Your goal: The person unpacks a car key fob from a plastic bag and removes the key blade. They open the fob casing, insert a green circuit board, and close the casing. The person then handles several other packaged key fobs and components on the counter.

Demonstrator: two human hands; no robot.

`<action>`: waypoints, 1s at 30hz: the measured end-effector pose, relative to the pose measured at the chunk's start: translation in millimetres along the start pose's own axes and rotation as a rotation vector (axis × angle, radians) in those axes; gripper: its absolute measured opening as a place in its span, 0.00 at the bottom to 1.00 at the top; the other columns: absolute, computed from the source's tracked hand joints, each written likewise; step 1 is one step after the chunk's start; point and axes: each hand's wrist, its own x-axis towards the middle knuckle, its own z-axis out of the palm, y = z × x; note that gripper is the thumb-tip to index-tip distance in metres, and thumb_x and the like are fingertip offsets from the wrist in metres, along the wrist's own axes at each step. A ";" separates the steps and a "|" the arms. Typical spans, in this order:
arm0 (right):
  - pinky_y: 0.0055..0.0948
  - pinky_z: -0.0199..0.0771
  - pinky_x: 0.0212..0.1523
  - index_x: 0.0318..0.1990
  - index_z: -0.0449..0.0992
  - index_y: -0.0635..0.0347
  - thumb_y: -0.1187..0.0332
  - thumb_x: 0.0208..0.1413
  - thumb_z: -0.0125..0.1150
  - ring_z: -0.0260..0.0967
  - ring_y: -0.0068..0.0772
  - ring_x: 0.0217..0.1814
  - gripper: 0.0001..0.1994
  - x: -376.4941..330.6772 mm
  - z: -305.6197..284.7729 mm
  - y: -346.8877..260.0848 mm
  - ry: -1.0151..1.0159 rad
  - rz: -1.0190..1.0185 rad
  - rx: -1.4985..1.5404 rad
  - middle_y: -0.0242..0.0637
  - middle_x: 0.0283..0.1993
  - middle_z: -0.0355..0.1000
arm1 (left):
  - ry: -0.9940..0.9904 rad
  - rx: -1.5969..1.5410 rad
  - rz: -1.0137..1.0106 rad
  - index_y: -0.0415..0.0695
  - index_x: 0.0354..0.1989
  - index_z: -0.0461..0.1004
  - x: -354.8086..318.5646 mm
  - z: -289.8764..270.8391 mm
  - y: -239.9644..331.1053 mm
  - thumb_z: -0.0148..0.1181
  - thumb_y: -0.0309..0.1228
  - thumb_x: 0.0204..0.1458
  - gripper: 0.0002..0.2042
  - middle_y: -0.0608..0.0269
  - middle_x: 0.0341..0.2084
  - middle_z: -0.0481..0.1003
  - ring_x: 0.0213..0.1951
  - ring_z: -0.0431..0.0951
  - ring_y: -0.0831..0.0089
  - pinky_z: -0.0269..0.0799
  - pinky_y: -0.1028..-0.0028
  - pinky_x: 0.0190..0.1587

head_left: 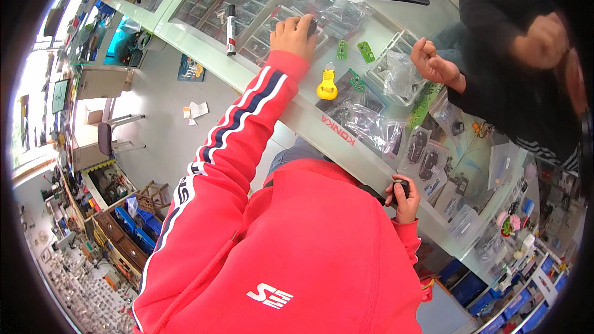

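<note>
Red sleeves frame the view. Right hand [403, 199] curls its grip tight around a small black key fob [400, 187] by the surface [272, 89] edge; left hand [294, 36] closes over a dark object [312, 25] on the glass.

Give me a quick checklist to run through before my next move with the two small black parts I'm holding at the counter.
1. Left hand grip on the small dark part: ok, fingers curled over it on the glass counter.
2. Right hand grip on the small black fob-like piece: ok, held at the counter's near edge.
3. Yellow tool within reach: ok, it lies just beside the left forearm.
4. Green circuit boards free of the hands: ok, they lie apart from the left hand.
5. Other person's hand out of the way: ok, it rests by a clear bag.
6. State of the held parts: cannot tell, mostly hidden by fingers.
</note>
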 end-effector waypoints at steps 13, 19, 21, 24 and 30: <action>0.25 0.64 0.42 0.45 0.69 0.59 0.71 0.45 0.60 0.65 0.29 0.38 0.16 -4.9 -64.3 -17.3 0.583 -0.368 -0.649 0.35 0.38 0.67 | -0.210 -1.284 -0.572 0.40 0.44 0.65 24.4 -21.2 -46.8 0.53 0.30 0.46 0.16 0.58 0.37 0.69 0.34 0.71 0.69 0.72 0.71 0.34; 0.33 0.63 0.46 0.46 0.69 0.57 0.73 0.40 0.60 0.64 0.41 0.45 0.21 5.4 -83.4 11.5 0.706 -0.449 -0.924 0.41 0.42 0.65 | -0.693 -2.165 -0.912 0.41 0.45 0.64 3.9 -70.4 5.9 0.50 0.30 0.49 0.14 0.53 0.42 0.68 0.47 0.68 0.59 0.68 0.56 0.48; 0.34 0.61 0.48 0.47 0.68 0.57 0.73 0.40 0.61 0.62 0.42 0.46 0.22 8.8 -88.5 16.8 0.733 -0.494 -0.976 0.41 0.43 0.65 | -0.804 -2.156 -0.847 0.42 0.48 0.63 -3.6 -80.2 28.9 0.50 0.30 0.50 0.16 0.54 0.42 0.68 0.45 0.70 0.60 0.70 0.58 0.46; 0.35 0.60 0.50 0.49 0.68 0.56 0.73 0.40 0.61 0.61 0.42 0.48 0.23 7.5 -89.0 9.5 0.734 -0.540 -1.072 0.42 0.46 0.64 | -0.918 -2.123 -0.645 0.42 0.52 0.58 -10.0 -91.4 60.6 0.50 0.30 0.51 0.20 0.54 0.46 0.65 0.42 0.71 0.62 0.73 0.61 0.42; 0.27 0.68 0.40 0.53 0.62 0.60 0.66 0.46 0.59 0.66 0.28 0.41 0.25 -6.0 -30.2 -52.4 0.408 -0.489 -0.294 0.40 0.48 0.64 | -1.129 -1.653 -0.469 0.39 0.55 0.55 -24.6 -113.9 111.8 0.54 0.24 0.47 0.25 0.53 0.43 0.65 0.40 0.72 0.66 0.74 0.68 0.36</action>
